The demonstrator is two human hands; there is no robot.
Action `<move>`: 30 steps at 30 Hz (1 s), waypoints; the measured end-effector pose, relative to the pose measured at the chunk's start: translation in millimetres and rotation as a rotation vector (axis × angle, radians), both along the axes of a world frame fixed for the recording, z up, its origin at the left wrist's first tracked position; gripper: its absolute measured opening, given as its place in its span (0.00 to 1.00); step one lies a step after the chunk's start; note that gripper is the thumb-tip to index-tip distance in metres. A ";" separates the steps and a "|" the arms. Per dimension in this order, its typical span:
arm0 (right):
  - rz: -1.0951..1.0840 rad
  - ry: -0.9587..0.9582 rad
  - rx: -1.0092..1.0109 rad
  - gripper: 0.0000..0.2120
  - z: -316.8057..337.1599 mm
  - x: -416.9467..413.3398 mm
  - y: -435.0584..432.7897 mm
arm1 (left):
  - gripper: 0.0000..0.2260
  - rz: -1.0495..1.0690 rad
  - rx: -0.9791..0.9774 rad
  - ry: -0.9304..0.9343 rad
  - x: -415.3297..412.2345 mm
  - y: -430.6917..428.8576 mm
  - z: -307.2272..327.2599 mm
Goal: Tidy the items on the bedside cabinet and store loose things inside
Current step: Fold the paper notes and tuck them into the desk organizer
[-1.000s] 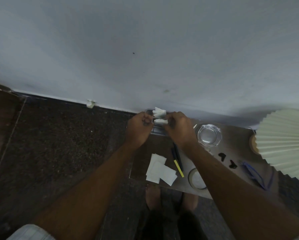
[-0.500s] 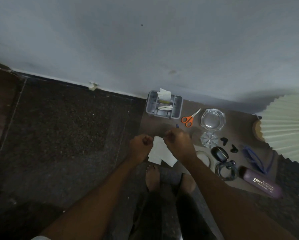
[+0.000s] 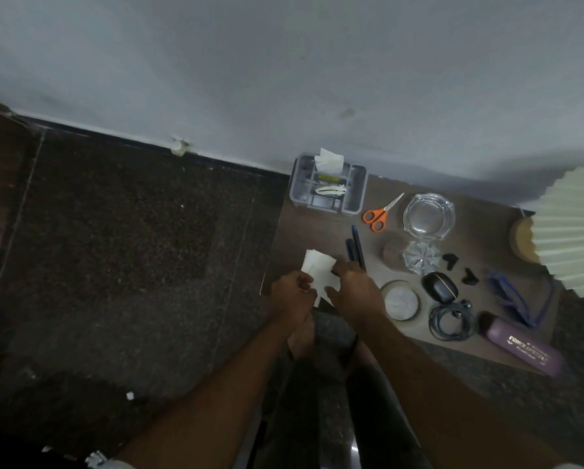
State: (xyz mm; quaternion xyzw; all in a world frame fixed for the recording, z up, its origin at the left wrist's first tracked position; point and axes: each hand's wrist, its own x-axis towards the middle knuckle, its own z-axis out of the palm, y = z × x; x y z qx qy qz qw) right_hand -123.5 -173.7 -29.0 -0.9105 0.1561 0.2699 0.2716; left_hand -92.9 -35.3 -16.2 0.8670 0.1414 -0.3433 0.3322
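Observation:
White paper slips (image 3: 317,270) lie at the front left corner of the brown bedside cabinet (image 3: 321,228). My left hand (image 3: 292,294) pinches their left edge. My right hand (image 3: 353,287) grips their right side, fingers curled over them. A grey organiser tray (image 3: 328,186) stands at the back left corner with a white tissue and small items inside. Two dark pens (image 3: 355,247) lie just beyond my right hand.
Orange scissors (image 3: 380,211), a glass ashtray (image 3: 427,214), a small cut-glass piece (image 3: 421,258), a round lid (image 3: 400,301), a black case (image 3: 439,287), a coiled cable (image 3: 451,319), blue glasses (image 3: 512,296) and a purple case (image 3: 524,346) crowd the top. A pleated lampshade (image 3: 574,228) overhangs the right.
Both hands drew back from the grey tray to the papers at the front edge and took hold of them. The view widened, showing more of the cabinet top.

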 end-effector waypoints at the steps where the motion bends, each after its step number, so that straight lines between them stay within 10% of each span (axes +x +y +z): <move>1: 0.001 -0.005 -0.004 0.21 -1.2 0.1 1.0 | 0.11 0.012 0.001 0.004 -0.5 -0.7 -1.0; 30: -0.259 0.014 0.281 0.06 7.5 16.7 -10.7 | 0.07 0.280 -0.080 0.035 7.8 3.1 -2.2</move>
